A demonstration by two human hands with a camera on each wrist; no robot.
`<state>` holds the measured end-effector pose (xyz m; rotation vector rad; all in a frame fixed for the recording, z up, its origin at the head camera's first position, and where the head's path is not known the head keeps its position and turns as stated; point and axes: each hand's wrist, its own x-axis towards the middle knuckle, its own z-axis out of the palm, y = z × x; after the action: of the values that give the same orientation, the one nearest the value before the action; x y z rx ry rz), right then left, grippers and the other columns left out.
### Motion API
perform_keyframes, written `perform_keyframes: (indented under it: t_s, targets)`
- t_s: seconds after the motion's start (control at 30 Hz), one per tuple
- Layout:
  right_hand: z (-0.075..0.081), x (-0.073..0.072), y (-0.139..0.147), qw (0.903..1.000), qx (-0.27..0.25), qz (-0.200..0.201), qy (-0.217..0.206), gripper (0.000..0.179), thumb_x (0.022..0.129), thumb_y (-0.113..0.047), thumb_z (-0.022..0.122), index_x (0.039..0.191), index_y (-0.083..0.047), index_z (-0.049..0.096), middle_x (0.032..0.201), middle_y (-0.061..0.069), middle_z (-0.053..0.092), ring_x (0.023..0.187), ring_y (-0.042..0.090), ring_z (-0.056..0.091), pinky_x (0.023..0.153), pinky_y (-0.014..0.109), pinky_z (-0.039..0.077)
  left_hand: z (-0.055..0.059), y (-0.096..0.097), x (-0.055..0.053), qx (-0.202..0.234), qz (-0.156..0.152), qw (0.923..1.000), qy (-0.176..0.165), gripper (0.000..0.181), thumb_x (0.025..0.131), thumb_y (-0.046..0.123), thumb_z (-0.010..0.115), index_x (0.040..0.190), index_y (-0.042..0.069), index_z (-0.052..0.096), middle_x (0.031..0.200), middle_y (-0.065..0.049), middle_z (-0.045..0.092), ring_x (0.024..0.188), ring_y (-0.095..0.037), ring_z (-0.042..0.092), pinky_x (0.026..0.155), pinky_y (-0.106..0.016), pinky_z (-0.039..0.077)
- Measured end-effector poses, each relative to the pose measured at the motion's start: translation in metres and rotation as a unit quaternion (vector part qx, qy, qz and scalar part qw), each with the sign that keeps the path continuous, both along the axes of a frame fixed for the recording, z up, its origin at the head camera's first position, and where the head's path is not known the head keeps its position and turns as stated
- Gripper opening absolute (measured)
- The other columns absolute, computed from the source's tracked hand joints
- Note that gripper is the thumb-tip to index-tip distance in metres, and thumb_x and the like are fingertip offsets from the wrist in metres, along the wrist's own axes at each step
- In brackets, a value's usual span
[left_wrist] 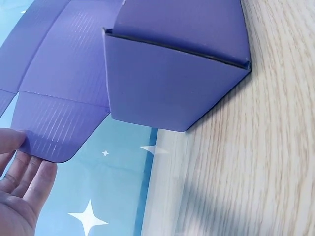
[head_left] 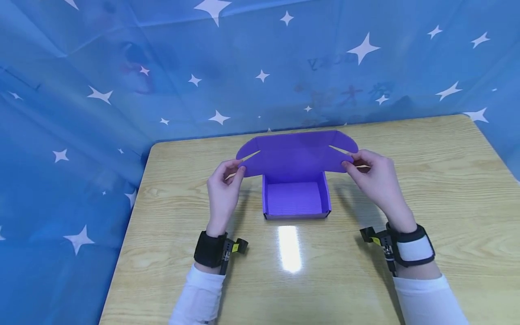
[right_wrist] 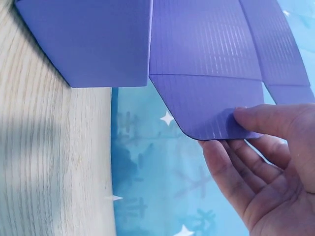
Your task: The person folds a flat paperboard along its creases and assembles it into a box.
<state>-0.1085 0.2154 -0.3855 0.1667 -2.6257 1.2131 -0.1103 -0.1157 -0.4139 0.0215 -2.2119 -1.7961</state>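
Observation:
A purple cardboard box (head_left: 294, 198) stands on the table with its lid (head_left: 298, 151) raised at the back and its side flaps spread outward. Nothing lies inside the box. My left hand (head_left: 225, 187) pinches the lid's left side flap (left_wrist: 59, 128) between thumb and fingers. On the other side, my right hand (head_left: 375, 180) pinches the right side flap (right_wrist: 211, 105) the same way, thumb on the inner face and fingers behind. In both wrist views the box's outer side wall (left_wrist: 162, 81) shows beside the flap.
The box rests on a light wood-grain table (head_left: 170, 203). A blue cloth with white stars (head_left: 243, 63) hangs behind the table and at its left. Each wrist wears a black strap (head_left: 209, 249) with a small camera. Light glares off the tabletop in front of the box.

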Motion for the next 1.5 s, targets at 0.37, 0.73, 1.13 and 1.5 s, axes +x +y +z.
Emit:
perform_keyframes:
  t_s: [0.37, 0.73, 1.13, 1.5]
  targets:
    - [0.004, 0.004, -0.007, 0.9999, 0.001, 0.01, -0.011, 0.016, 0.098, -0.008, 0.072, 0.109, 0.003, 0.077, 0.098, 0.023, 0.078, 0.08, -0.018, 0.055, 0.072, -0.005, 0.046, 0.006, 0.003, 0.004, -0.015, -0.012, 0.9998, -0.009, 0.019, 0.098, 0.005, 0.071, 0.116, -0.002, 0.075, 0.111, -0.023, 0.075, 0.09, 0.007, 0.066, 0.076, -0.01, 0.057]
    - [0.005, 0.008, -0.017, 0.9994, 0.01, 0.025, -0.022, 0.021, 0.097, -0.011, 0.075, 0.113, 0.002, 0.077, 0.102, 0.024, 0.079, 0.076, 0.021, 0.077, 0.065, 0.001, 0.047, 0.006, 0.015, 0.008, -0.023, -0.049, 0.9984, -0.015, 0.025, 0.099, 0.007, 0.071, 0.122, -0.001, 0.074, 0.118, -0.02, 0.077, 0.11, -0.025, 0.075, 0.082, -0.014, 0.061]
    - [0.008, 0.011, -0.025, 0.9986, 0.002, 0.033, -0.042, 0.02, 0.1, -0.017, 0.072, 0.11, -0.001, 0.078, 0.103, 0.02, 0.08, 0.077, 0.017, 0.075, 0.064, 0.007, 0.051, 0.007, 0.02, 0.01, -0.011, -0.048, 0.9983, -0.031, 0.025, 0.105, 0.013, 0.065, 0.122, -0.003, 0.074, 0.119, -0.023, 0.077, 0.106, -0.037, 0.075, 0.076, -0.014, 0.061]
    - [0.01, 0.012, -0.025, 0.9962, -0.021, 0.039, -0.075, 0.031, 0.105, -0.027, 0.064, 0.117, -0.001, 0.076, 0.099, 0.022, 0.079, 0.067, -0.018, 0.061, 0.056, 0.015, 0.048, 0.007, 0.021, 0.011, -0.004, -0.052, 0.998, -0.037, 0.024, 0.104, 0.012, 0.064, 0.12, -0.003, 0.074, 0.118, -0.023, 0.076, 0.104, -0.033, 0.074, 0.08, -0.022, 0.065]
